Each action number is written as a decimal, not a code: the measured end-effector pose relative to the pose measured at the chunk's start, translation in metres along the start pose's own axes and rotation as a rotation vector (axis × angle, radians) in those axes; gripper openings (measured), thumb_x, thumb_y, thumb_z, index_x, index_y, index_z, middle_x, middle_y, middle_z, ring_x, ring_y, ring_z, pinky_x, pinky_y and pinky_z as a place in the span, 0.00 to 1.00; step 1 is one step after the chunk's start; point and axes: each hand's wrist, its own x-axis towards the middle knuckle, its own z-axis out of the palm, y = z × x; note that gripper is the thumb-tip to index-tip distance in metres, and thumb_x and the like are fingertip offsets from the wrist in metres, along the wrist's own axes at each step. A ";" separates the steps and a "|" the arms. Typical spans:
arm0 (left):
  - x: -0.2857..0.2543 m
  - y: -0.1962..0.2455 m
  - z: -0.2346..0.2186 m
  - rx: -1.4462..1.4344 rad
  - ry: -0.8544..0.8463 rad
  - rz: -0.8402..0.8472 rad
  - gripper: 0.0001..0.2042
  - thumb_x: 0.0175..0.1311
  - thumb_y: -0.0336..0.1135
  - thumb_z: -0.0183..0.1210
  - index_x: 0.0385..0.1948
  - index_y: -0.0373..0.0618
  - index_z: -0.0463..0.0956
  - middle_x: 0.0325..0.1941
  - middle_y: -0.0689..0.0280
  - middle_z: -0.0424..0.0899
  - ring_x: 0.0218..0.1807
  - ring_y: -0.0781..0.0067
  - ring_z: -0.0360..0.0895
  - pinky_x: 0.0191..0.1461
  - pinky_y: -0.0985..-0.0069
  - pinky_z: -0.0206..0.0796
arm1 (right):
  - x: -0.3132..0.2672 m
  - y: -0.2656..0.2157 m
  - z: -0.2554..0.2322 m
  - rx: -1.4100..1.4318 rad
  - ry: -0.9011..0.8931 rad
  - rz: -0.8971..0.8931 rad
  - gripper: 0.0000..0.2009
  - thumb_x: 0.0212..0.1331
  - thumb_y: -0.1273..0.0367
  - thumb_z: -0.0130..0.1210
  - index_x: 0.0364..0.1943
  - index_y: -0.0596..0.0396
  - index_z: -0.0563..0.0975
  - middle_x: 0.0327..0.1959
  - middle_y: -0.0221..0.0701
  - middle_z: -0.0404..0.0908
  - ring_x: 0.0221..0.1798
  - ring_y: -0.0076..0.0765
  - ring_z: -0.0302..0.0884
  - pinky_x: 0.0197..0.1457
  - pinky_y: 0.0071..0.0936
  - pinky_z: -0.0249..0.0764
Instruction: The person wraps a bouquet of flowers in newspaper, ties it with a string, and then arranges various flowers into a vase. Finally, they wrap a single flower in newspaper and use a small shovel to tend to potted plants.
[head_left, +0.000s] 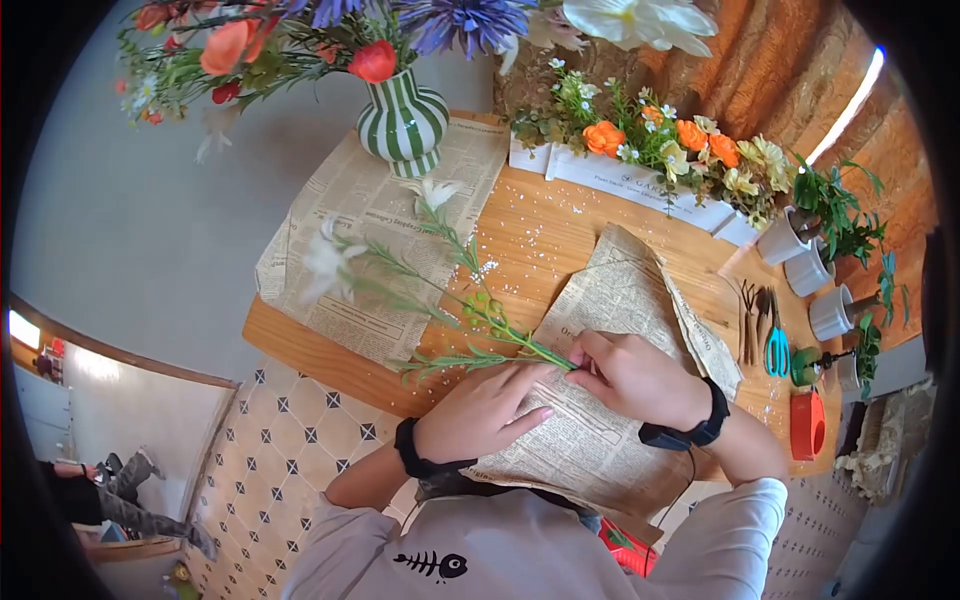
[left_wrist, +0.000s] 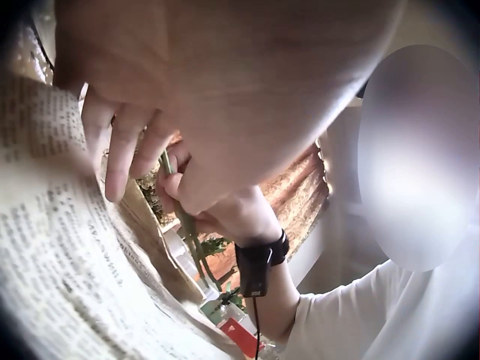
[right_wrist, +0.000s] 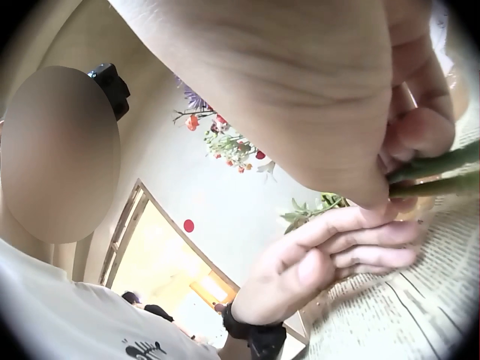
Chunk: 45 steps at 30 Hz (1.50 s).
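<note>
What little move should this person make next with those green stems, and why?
Perhaps curl the left hand round the stems to steady them: only the right hand seems to grip them, the left hand's fingers look fairly straight, and the leafy, budded tops stretch out well beyond both hands.

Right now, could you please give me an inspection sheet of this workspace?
Surface: table, wooden, scattered with white specks.
Job's things: stems, held above newspaper.
Clutter: scissors, small tools and a red item at the table's right side.
Hands: right hand pinches the stems; left hand beside them, fingers extended, contact unclear.
Cables: a thin cable hanging from the right wristband.
Surroundings: striped vase, flower box, potted plants; tiled floor below; another person farther left.
</note>
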 end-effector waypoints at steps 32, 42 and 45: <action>0.014 -0.037 0.013 -1.067 0.059 -0.436 0.17 0.85 0.37 0.54 0.63 0.34 0.77 0.56 0.63 0.87 0.55 0.70 0.88 0.58 0.75 0.80 | 0.022 0.023 0.017 0.133 0.011 0.086 0.08 0.68 0.71 0.62 0.46 0.58 0.77 0.35 0.44 0.86 0.40 0.56 0.87 0.43 0.48 0.81; 0.009 -0.015 0.033 -1.288 0.149 -0.413 0.13 0.89 0.40 0.45 0.61 0.46 0.72 0.46 0.69 0.75 0.54 0.66 0.84 0.55 0.72 0.76 | 0.019 0.027 0.022 0.157 0.035 -0.017 0.10 0.69 0.75 0.62 0.50 0.62 0.80 0.37 0.39 0.84 0.36 0.41 0.85 0.41 0.37 0.81; 0.005 -0.014 0.041 -1.239 0.161 -0.346 0.13 0.89 0.39 0.42 0.62 0.46 0.71 0.40 0.71 0.70 0.45 0.72 0.80 0.50 0.75 0.72 | 0.017 0.026 0.021 0.297 -0.026 0.039 0.09 0.71 0.76 0.61 0.51 0.63 0.79 0.36 0.37 0.83 0.33 0.33 0.84 0.38 0.33 0.80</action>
